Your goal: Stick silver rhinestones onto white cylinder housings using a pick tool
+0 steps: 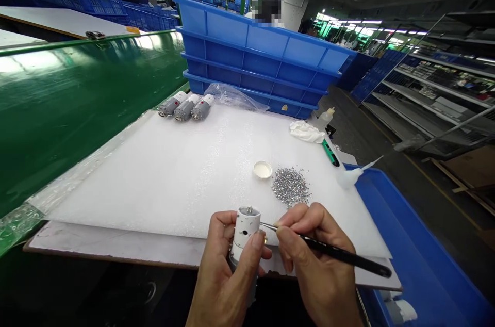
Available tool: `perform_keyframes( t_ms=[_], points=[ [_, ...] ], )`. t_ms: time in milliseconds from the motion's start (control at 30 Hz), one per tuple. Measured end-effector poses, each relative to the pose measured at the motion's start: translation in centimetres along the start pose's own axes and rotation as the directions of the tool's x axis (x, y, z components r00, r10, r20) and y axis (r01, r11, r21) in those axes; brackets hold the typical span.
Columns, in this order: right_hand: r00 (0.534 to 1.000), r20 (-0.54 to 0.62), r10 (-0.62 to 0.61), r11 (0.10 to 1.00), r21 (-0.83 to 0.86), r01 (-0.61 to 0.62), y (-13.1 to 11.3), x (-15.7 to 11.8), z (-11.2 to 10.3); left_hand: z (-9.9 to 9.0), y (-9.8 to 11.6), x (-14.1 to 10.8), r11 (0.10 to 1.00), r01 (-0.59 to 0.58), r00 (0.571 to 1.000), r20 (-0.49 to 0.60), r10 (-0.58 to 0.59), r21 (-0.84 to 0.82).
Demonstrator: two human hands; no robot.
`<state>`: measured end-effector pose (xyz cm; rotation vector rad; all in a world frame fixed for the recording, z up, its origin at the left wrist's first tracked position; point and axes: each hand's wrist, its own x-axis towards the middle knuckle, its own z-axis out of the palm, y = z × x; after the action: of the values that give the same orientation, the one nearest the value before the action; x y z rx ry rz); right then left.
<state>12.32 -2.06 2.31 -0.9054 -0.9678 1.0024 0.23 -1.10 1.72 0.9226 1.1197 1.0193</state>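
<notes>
Head view looks down on the left hand (228, 270) curled around a white cylinder (245, 229) speckled with small dark spots, its thumb pressed on the front and its fingers mostly hidden behind. On the right hand (317, 260), thumb and fingers pinch together on a black-handled pick (340, 249), whose thin metal tip touches the cylinder's side.

Both hands sit over the near edge of a white foam sheet (193, 172), which lies on a pale board (116, 247). A blue tray (417, 244) runs along the right side of the board. Just ahead of the right hand lies a heap of silver rhinestones (291, 186), with a small white cap (263, 169) beside it.

A wide stretch of foam separates the hands from three grey motors (184, 108) at the far edge, below stacked blue crates (255, 53). A green conveyor belt (77, 110) runs along the left side.
</notes>
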Motion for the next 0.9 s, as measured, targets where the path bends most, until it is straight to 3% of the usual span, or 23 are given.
perform_keyframes(
  t_ms=[467, 700, 900],
  points=[
    [0.994, -0.105, -0.009, 0.996, 0.084, 0.018, 1.2, -0.4, 0.5, 1.0, 0.5, -0.6, 0.999, 0.006, 0.997, -0.076, -0.010, -0.043],
    [0.994, -0.112, -0.008, 0.997, 0.074, 0.016, 1.1, -0.6, 0.4, 1.0, 0.5, -0.6, 0.999, 0.024, 0.998, -0.065, -0.026, -0.035],
    [0.994, -0.110, -0.003, 0.998, 0.066, 0.010, 1.1, -0.6, 0.4, 0.3, 0.0, -0.2, 0.999, 0.033, 0.999, 0.022, -0.033, -0.006]
  ],
)
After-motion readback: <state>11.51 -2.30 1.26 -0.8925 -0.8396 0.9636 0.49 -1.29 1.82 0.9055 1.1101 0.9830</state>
